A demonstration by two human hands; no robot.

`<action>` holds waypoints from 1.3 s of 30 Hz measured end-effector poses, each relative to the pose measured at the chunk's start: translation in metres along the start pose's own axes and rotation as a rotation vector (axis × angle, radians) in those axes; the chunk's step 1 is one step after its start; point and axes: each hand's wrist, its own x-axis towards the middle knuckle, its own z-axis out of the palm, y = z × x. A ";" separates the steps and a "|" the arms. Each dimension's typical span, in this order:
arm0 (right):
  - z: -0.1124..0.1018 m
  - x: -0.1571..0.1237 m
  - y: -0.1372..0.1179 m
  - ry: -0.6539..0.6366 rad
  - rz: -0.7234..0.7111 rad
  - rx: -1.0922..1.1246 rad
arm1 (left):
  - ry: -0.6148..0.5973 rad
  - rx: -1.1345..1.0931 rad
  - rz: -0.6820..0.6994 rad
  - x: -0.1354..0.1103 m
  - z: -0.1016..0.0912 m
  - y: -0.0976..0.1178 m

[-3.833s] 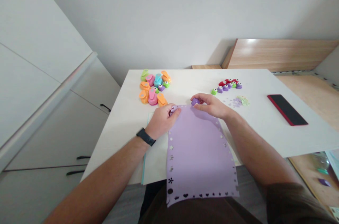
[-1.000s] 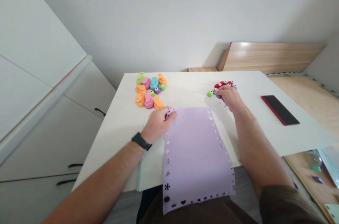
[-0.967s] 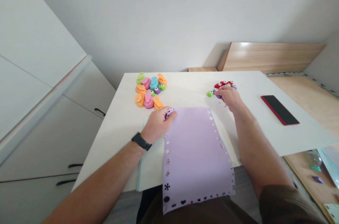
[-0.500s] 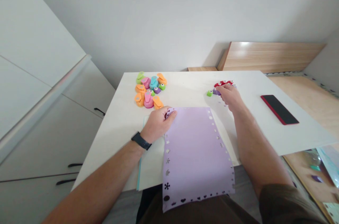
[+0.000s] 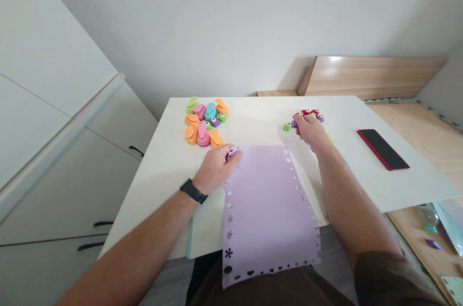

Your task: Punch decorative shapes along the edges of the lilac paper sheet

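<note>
My left hand pinches the upper left corner of a lilac sheet of paper, thumb on top. Small punched shapes, among them stars, flowers and hearts, run along the sheet's left, right and lower edges. The sheet's lower part hangs past the table edge over my lap. Across the table, my right hand is at a cluster of small red and purple craft punches. Its fingers are closed at a purple punch; what lies between them is partly hidden. A small green punch sits just left of the fingertips.
Larger orange, pink, blue and green craft punches stand grouped at the table's back left. A black and red flat case lies at the right. White paper with a blue edge lies under the lilac sheet. White cabinets flank the left.
My right hand has shifted slightly left and lower among the small punches, showing more of the red and purple ones. The left hand and the lilac sheet stay where they were.
</note>
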 end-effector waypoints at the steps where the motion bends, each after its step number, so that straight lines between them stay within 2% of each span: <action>1: 0.000 0.000 0.000 0.023 0.003 -0.023 | 0.001 -0.001 0.001 0.000 0.000 0.000; 6: 0.003 -0.005 -0.006 0.082 -0.059 -0.122 | -0.005 -0.006 -0.012 -0.001 0.000 0.000; 12: 0.024 -0.016 -0.021 0.015 -0.302 -0.318 | -0.009 0.000 -0.028 -0.001 -0.001 0.001; 16: 0.040 -0.017 -0.025 -0.030 -0.343 -0.454 | -0.007 0.004 -0.014 0.000 -0.001 0.000; 20: 0.048 -0.015 -0.029 -0.029 -0.313 -0.536 | -0.008 -0.005 -0.015 0.000 -0.001 -0.001; 25: 0.046 -0.015 -0.034 0.072 -0.187 -0.627 | -0.005 0.009 -0.007 0.000 0.000 -0.002; 39: 0.026 0.002 -0.018 0.216 -0.050 -0.541 | -0.007 0.017 -0.002 0.000 0.001 -0.006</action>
